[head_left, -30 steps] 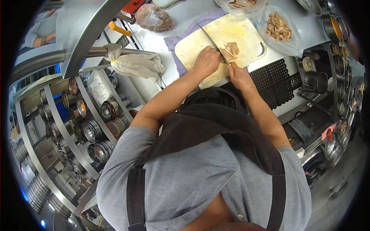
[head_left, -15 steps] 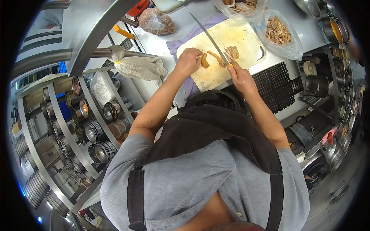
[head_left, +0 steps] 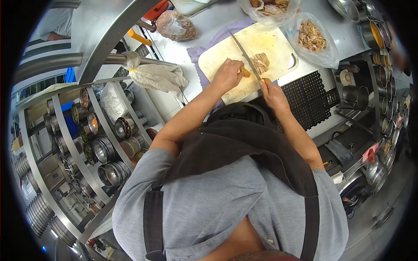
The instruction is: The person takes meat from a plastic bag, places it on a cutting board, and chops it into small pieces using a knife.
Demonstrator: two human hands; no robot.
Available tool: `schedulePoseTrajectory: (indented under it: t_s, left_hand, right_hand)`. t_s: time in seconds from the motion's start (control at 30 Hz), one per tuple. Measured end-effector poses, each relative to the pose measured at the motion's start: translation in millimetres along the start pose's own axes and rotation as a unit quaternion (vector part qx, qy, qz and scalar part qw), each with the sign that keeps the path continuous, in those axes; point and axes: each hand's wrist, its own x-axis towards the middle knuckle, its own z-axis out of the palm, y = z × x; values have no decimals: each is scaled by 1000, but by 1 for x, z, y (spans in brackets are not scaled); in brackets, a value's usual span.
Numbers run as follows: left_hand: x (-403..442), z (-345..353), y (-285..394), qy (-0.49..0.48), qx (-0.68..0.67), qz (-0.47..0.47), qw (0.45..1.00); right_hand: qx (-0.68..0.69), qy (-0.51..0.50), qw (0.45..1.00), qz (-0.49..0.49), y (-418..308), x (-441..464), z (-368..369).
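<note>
On the cream cutting board (head_left: 274, 41), laid over a purple cloth (head_left: 193, 54) on the steel counter (head_left: 207, 26): one long knife (head_left: 242, 50), handle towards the person, blade slanting away and leftward. One right hand (head_left: 274, 95), its fingers wrapped around the handle. One left hand (head_left: 228, 75), fingers drawn in, thumb and fingertips pinched on a brown piece (head_left: 245, 72), which sits at the left of the blade, near it but apart. One heap of thin slices (head_left: 261, 63), at the right of the blade, lying close along it; whether steel and slices touch cannot be told. Condition of the work: slicing, by judgement between cuts, some portion cut and the held piece apparently uncut or only partly so. Requirement of the next move, judged: the piece brought square to the edge and pressed flat, the left fingertips tucked back from the blade, the right grip firm for an even stroke. Whether the edge rests on the board or stands above it: not determinable from this angle. Adjacent holdings: one clear bag (head_left: 331, 56) of chopped brown bits, beyond the board's right end; one open plastic bag (head_left: 250, 11) of larger brown pieces, at the far edge; one knotted bag (head_left: 176, 26) of reddish-brown contents, far left.
</note>
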Motion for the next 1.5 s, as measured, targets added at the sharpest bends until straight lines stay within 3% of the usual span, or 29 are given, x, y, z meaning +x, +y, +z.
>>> schedulePoseTrajectory:
  t_s: [0.13, 0.4, 0.9, 1.1, 1.3, 1.5]
  left_hand:
    - [1, 3, 6, 10, -21, -27, 999]
    - [0, 3, 8, 11, 16, -11, 1000]
    - [2, 12, 2, 11, 29, 12, 999]
    - [-3, 8, 9, 39, 24, 3, 999]
    - [-1, 13, 7, 50, 16, 0, 999]
    - [-3, 16, 6, 36, 12, 7, 999]
  right_hand:
    - [-4, -9, 1000, 21, -9, -4, -14]
    - [-12, -29, 997, -68, -7, 2, 0]
    - [-41, -63, 997, 6, -10, 24, 10]
    - [4, -27, 1000, -16, -12, 14, -1]
    - [-14, -64, 996, -60, -7, 9, -5]
    - [-61, -80, 995, -11, -10, 28, 14]
